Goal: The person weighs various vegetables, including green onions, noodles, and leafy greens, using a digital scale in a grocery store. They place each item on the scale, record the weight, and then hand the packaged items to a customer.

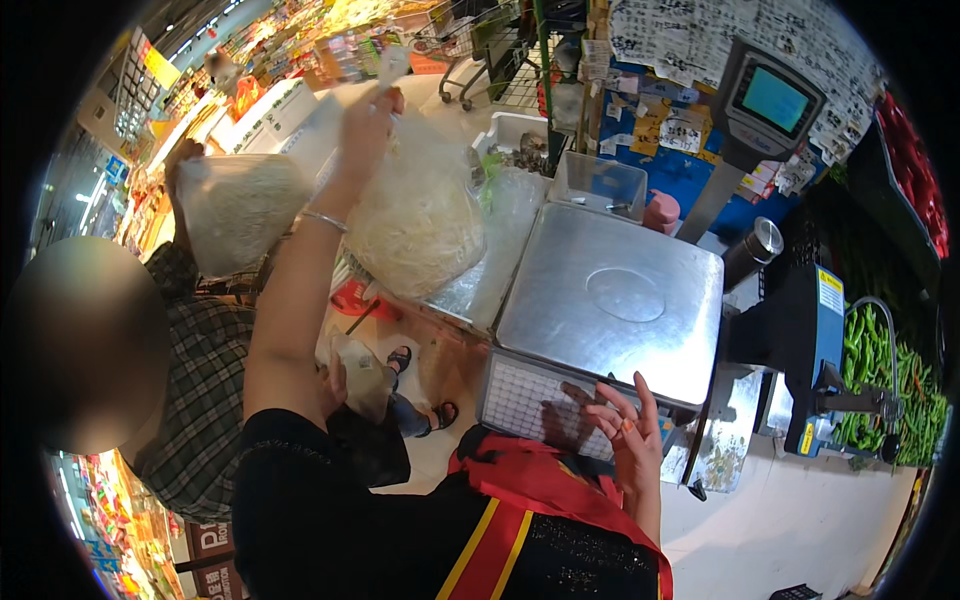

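Observation:
My left hand (375, 109) is raised at the upper left, its fingers closed on the gathered neck of a clear plastic bag (420, 232). Pale, stringy food fills the bag, perhaps bean sprouts; the plastic blurs it. It hangs left of the scale's steel weighing plate (611, 292), by a metal-topped counter (499, 262). Over the right part of the scale's keypad (525, 401) hovers my right hand (634, 435), fingers spread and holding nothing. Whether a fingertip touches a key cannot be told. The scale's lit display (776, 97) stands on a post at the upper right.
A person in a plaid shirt (202, 390) stands close on the left, near another filled plastic bag (244, 210). Behind the scale are a clear plastic bin (600, 184) and a pink container (661, 211). A bag sealer (810, 367) and green chili peppers (892, 397) lie right.

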The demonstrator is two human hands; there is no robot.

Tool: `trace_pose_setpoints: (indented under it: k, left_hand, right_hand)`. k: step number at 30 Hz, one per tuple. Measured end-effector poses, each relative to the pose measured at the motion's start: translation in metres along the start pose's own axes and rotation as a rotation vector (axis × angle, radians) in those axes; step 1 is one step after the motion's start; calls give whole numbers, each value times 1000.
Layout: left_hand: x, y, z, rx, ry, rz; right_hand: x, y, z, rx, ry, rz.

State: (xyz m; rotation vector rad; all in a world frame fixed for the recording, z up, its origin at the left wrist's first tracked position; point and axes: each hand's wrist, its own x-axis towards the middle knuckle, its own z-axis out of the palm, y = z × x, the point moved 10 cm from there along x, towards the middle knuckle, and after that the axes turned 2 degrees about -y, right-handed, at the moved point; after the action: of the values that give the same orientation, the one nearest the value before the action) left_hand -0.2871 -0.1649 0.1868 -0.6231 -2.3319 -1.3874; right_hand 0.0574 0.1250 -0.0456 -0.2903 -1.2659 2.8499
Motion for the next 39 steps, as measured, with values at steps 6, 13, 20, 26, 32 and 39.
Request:
trace_pose_setpoints:
  k: [6, 13, 20, 26, 32, 39]
  left_hand:
    - [-32, -49, 31, 152, -70, 118]
    - [-103, -128, 109, 476, -415, 227]
    - [-153, -136, 81, 188, 116, -90]
    - [-223, -213, 31, -980, 621, -491]
    - [-120, -177, 14, -920, 410, -529]
    - [-66, -98, 182, -1048, -386, -535]
  right_hand:
    - [12, 7, 9, -26, -25, 19]
    - [13, 26, 15, -31, -67, 77]
    - [18, 24, 25, -112, -65, 96]
    - [55, -4, 48, -353, -124, 0]
    - [124, -3, 100, -428, -81, -133]
    - [108, -15, 73, -587, 406, -480]
